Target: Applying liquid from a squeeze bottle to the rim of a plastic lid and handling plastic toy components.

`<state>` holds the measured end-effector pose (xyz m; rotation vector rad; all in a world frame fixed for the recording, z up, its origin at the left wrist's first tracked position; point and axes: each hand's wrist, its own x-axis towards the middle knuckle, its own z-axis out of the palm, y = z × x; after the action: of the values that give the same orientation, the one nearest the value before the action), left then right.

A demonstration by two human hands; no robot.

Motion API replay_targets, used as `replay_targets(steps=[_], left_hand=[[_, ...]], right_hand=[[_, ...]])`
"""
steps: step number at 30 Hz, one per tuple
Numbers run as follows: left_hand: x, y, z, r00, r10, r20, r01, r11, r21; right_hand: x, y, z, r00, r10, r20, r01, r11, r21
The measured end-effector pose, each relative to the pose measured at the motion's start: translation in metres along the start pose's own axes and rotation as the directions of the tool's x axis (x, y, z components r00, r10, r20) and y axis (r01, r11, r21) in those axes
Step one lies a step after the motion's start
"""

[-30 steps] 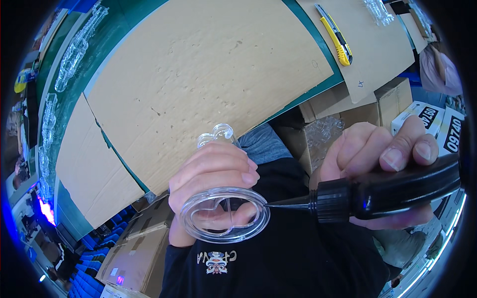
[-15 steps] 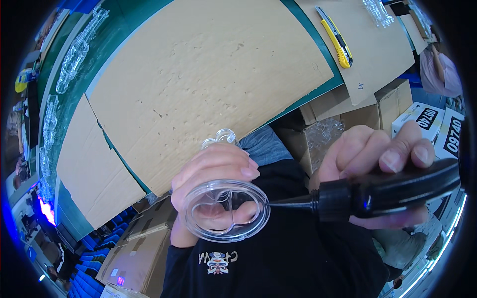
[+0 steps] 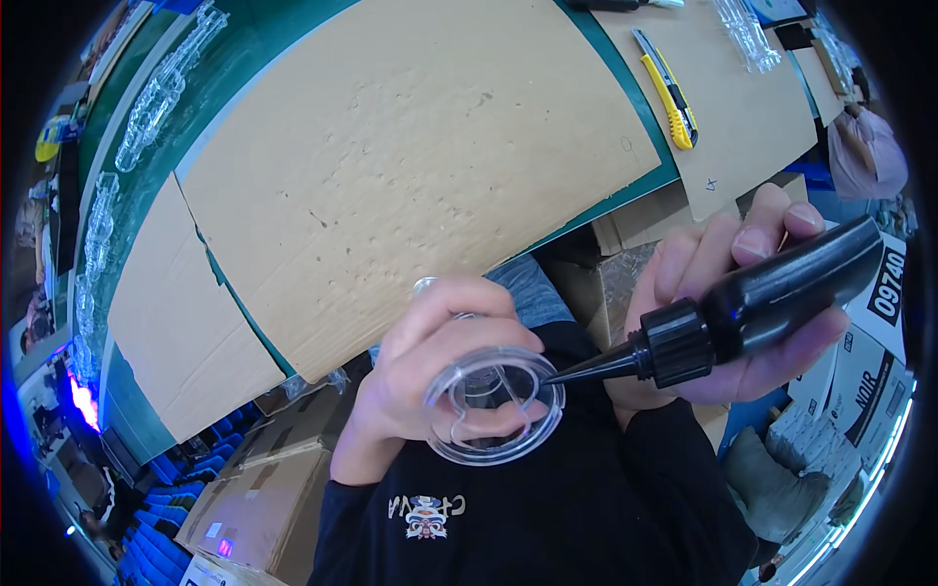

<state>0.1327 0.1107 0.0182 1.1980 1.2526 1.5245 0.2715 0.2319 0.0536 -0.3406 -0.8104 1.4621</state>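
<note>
The clear, round-rimmed plastic piece (image 3: 493,376), now rotated, is resting in the curled left hand (image 3: 425,361); the right hand (image 3: 696,264), wrapped around the black plastic bottle (image 3: 782,298), is tilting it more steeply, keeping its tapered nozzle (image 3: 598,365) at the rim. A brown cardboard sheet (image 3: 420,137) is covering the green table (image 3: 264,29); brown cartons (image 3: 259,498) are standing nearby.

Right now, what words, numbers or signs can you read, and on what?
Places only, not wording:
Black shirt: pale letters beside a figure.
White boxes: bold letters; pale numbers on black; finer print too small.
Cardboard by the yellow cutter: handwritten mark.
Black bottle: none visible.
</note>
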Motion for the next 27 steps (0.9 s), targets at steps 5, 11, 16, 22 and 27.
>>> replay_targets(steps=[5, 11, 16, 22, 27], left_hand=[[0.0084, -0.0017, -0.0008, 0.978, 0.159, 0.133, -0.168, 0.984, 0.061], [0.0089, 0.0001, -0.0012, 0.977, 0.171, 0.124, -0.178, 0.983, 0.043], [0.0084, 0.0012, -0.0013, 0.978, 0.168, 0.124, -0.173, 0.984, 0.037], [0.0093, 0.0033, -0.0011, 0.979, 0.167, 0.121, -0.173, 0.984, 0.041], [0.0092, 0.0029, -0.0011, 0.979, 0.169, 0.115, -0.175, 0.984, 0.042]], right_hand=[[0.0082, -0.004, -0.0058, 0.945, 0.08, 0.318, -0.036, 0.989, -0.144], [0.0087, -0.0025, -0.007, 0.916, 0.077, 0.393, -0.039, 0.994, -0.105], [0.0081, 0.0001, -0.0088, 0.907, 0.057, 0.416, -0.015, 0.995, -0.103], [0.0053, 0.0002, -0.0091, 0.914, 0.081, 0.397, -0.054, 0.995, -0.079], [0.0048, -0.0002, -0.0106, 0.916, 0.074, 0.394, -0.051, 0.996, -0.069]])
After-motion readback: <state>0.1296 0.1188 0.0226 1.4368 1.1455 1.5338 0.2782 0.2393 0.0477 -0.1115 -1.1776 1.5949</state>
